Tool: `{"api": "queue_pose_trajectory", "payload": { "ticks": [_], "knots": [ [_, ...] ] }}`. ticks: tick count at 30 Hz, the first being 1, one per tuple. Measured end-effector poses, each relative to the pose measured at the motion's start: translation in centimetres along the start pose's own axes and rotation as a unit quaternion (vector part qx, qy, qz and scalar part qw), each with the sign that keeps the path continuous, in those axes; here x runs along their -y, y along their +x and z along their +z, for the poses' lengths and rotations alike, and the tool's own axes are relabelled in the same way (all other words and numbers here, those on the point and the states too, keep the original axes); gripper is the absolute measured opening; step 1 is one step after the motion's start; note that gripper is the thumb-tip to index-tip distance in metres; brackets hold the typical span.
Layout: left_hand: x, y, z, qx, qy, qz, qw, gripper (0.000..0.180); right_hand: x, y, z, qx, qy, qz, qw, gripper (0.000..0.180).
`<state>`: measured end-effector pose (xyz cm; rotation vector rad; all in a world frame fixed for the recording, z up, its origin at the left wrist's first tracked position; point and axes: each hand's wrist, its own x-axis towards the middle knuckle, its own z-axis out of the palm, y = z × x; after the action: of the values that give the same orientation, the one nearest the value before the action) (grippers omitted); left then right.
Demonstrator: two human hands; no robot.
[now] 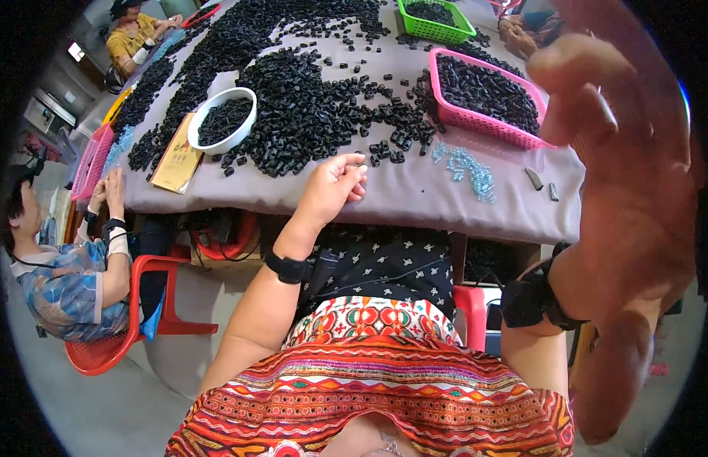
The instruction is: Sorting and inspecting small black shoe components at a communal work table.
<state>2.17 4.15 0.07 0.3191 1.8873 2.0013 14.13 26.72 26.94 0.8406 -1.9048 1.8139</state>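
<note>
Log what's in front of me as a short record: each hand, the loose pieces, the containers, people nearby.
Left hand: left hand at the table's front edge, fingers curled; grip unclear
Right hand: right hand raised close to the camera, blurred; grip unclear
Loose pieces: black pieces heaped across a grey cloth; clear bluish pieces near its front edge
Containers with dark pieces: pink basket, green basket, white bowl
People: one on a red chair at left, others farther back

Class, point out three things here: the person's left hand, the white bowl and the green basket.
Left hand (331, 187), head view: back of the hand.
White bowl (236, 142), head view: outer wall.
Green basket (436, 30), head view: near side wall.
</note>
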Motion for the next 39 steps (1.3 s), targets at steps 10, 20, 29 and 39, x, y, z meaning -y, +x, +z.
{"api": "queue_pose_trajectory", "payload": {
  "ticks": [10,20,29,39],
  "knots": [
    [0.5,-0.1,0.9,0.01,-0.026,0.016,0.999,0.031,-3.9,0.5,2.3,-0.003,0.09,-0.059,0.994,0.04],
    [0.0,-1.4,0.8,0.013,0.004,0.022,1.0,0.033,-5.8,4.2,3.7,0.057,0.151,-0.139,0.977,0.039],
    [-0.9,-2.2,-0.2,0.002,0.024,0.004,1.0,0.032,-5.6,5.7,2.1,0.055,0.145,-0.168,0.974,0.037],
    [-1.2,-2.4,-0.4,0.01,0.012,-0.029,0.999,0.034,-4.8,8.4,0.3,0.055,0.187,-0.245,0.95,0.036]
  ]
}}
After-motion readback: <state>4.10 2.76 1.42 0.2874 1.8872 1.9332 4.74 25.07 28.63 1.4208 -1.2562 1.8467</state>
